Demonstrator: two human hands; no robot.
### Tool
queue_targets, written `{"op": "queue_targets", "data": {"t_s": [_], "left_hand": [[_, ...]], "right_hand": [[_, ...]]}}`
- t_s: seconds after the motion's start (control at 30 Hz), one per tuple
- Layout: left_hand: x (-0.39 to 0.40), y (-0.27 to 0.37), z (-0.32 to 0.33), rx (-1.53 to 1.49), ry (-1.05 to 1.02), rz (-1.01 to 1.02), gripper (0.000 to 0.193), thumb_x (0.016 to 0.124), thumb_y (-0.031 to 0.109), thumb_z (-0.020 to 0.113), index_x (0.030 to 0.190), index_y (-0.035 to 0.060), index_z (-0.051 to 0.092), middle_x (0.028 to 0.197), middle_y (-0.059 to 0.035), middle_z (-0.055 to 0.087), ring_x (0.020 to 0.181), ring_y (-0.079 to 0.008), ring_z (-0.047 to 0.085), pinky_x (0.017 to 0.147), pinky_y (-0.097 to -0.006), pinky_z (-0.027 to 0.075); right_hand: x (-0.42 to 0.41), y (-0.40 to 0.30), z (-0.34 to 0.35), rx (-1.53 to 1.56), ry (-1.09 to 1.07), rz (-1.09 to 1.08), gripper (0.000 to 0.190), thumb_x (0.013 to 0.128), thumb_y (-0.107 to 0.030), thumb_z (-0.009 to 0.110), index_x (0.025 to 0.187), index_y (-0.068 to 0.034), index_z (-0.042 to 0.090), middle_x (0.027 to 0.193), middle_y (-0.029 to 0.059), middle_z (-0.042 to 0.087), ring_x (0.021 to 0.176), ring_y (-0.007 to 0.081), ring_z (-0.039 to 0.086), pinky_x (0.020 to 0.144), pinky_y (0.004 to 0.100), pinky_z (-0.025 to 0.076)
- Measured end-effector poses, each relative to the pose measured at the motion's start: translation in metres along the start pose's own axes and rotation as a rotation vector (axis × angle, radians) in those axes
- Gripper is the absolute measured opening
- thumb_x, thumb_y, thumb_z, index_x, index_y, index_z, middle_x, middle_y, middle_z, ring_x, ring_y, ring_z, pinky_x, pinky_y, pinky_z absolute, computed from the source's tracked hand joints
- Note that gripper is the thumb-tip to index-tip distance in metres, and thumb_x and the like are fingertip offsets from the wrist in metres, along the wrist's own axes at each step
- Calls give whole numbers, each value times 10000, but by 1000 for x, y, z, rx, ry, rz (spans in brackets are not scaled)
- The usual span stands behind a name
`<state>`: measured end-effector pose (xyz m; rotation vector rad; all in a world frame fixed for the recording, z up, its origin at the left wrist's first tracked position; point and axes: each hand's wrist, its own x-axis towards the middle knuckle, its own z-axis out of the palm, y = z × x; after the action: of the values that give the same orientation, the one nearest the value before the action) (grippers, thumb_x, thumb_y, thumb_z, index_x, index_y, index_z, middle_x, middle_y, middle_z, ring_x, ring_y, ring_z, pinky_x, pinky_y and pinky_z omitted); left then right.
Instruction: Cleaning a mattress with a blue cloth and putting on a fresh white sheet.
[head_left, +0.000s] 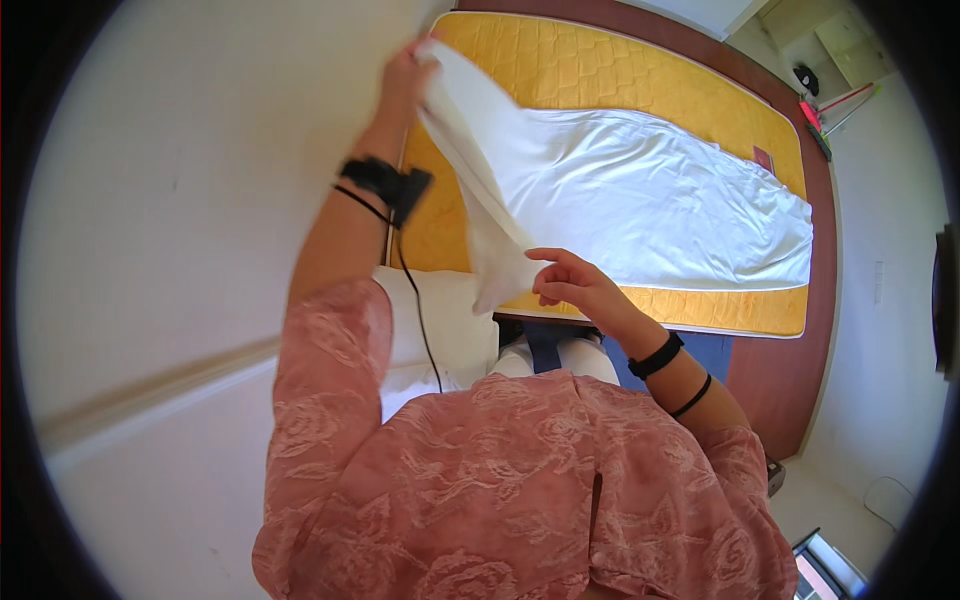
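Note:
A white sheet (637, 195) lies lengthwise over a yellow quilted mattress (600, 64), wrinkled towards its right end. My left hand (411, 71), slightly blurred, is raised at the mattress's upper left and grips one end of the sheet. From there the cloth slopes down, with a fold along its near side and a loose corner hanging by the mattress's near edge. My right hand (562, 279) is beside that hanging part, index finger extended and the other fingers curled. Whether its fingertips touch the cloth is unclear. Both wrists wear black bands, and a black cable runs down from the left one.
A white pillow or folded bedding (442, 315) lies below the mattress's left end, close to my body. A wall (165, 187) rises at the left. A broom and a red dustpan (810, 116) stand at the upper right. A small reddish item (763, 157) lies beside the sheet.

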<state>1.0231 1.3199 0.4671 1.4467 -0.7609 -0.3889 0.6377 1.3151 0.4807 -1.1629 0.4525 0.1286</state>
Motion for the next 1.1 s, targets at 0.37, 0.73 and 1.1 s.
{"op": "queue_targets", "data": {"t_s": [0.37,0.73,1.1], "left_hand": [[12,13,-126,507,42,-55,516,749,-4,529,1240,127,616,956,-29,651,757,-106,586,712,-232,482],[-134,-21,-38,65,-372,-398,594,773,-46,520,1357,53,482,1296,-82,545,1151,-165,517,1008,-280,374],[-219,-17,35,276,-794,-351,589,780,25,507,1358,137,492,1269,-87,566,1053,-182,555,911,-288,416]], "right_hand": [[-13,98,-38,-115,196,330,372,922,-244,538,1245,-60,549,944,16,615,817,94,574,735,231,462],[-20,138,-81,8,425,444,352,923,-282,526,1210,-81,564,960,34,611,797,103,586,728,256,472],[-12,131,-85,-32,401,471,345,928,-288,513,1213,-103,572,966,23,621,836,120,592,763,289,476]]}}
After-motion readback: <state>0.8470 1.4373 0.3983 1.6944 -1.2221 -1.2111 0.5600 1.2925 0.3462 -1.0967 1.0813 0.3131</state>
